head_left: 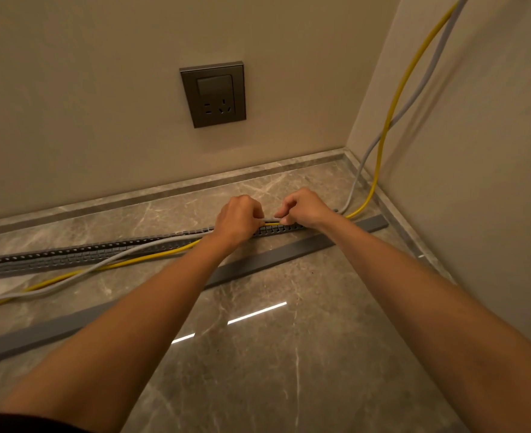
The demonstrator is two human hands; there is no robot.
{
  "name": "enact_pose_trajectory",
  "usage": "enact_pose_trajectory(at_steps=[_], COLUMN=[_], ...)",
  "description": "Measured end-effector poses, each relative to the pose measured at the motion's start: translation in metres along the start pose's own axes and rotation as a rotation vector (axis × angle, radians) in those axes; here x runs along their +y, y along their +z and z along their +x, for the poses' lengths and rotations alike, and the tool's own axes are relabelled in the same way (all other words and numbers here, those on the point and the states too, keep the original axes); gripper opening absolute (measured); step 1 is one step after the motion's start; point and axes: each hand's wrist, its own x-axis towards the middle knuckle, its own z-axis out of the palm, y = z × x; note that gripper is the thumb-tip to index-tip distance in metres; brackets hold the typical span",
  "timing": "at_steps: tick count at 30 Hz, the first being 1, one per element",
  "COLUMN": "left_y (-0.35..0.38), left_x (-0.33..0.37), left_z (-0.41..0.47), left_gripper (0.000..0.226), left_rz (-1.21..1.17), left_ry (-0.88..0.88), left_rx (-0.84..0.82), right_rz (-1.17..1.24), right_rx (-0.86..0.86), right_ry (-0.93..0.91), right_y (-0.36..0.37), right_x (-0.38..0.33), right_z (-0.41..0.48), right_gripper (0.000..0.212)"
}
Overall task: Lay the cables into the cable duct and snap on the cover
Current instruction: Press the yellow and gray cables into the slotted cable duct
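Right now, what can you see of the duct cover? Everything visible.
The cover is a long, flat, plain grey strip, plastic by the look, not yet snapped on. It lies flat on the marble floor, roughly parallel to the slotted cable duct and nearer the camera, apart from it. It runs diagonally from the lower left edge of view to a squared end near the right wall. Both forearms cross above it and hide stretches of its middle. Neither the left hand nor the right hand touches it; both hold the cables over the duct.

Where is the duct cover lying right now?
In the head view, the grey duct cover lies loose on the marble floor, not snapped on, just on the near side of the slotted cable duct, passing under both forearms.
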Motion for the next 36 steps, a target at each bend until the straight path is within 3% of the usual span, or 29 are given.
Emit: enact_pose_trajectory(at_steps=[4,8,12,17,19,30,36], left_y=[0.009,0.012,0.014,0.009,0.008,0.007,0.015], left_x=[-0.001,-0.002,0.003,0.005,0.003,0.006,0.007], left_z=[-0.009,-0.014,-0.017,-0.031,-0.037,-0.045,-0.045], left_gripper=[0.015,0.018,0.017,0.01,0.02,0.02,0.016], left_rz=[0.047,0.232,0.396,0.473,0.516,0.564,0.545], left_ry=[0.14,0.323,0.411,0.543,0.585,0.575,0.48], left_rx=[0.081,0.073,0.064,0.116,0.128,0.128,0.088], right_rz=[0.07,0.062,-0.144,-0.371,-0.441,-0.548,-0.573], right_rx=[-0.016,0.102,0.154,0.145,0.147,0.159,0.154], right_ry=[-0.039,-0.136,-0.246,-0.33,-0.366,-0.398,-0.396], right_y=[-0.002,0.0,-0.002,-0.001,-0.001,0.001,0.003], right_x=[0.006,0.012,0.016,0.029,0.031,0.028,0.03], right_z=[-0.009,-0.016,-0.02,-0.032,-0.035,-0.05,-0.056], right_gripper=[0.02,0.015,0.01,0.022,0.025,0.03,0.036])
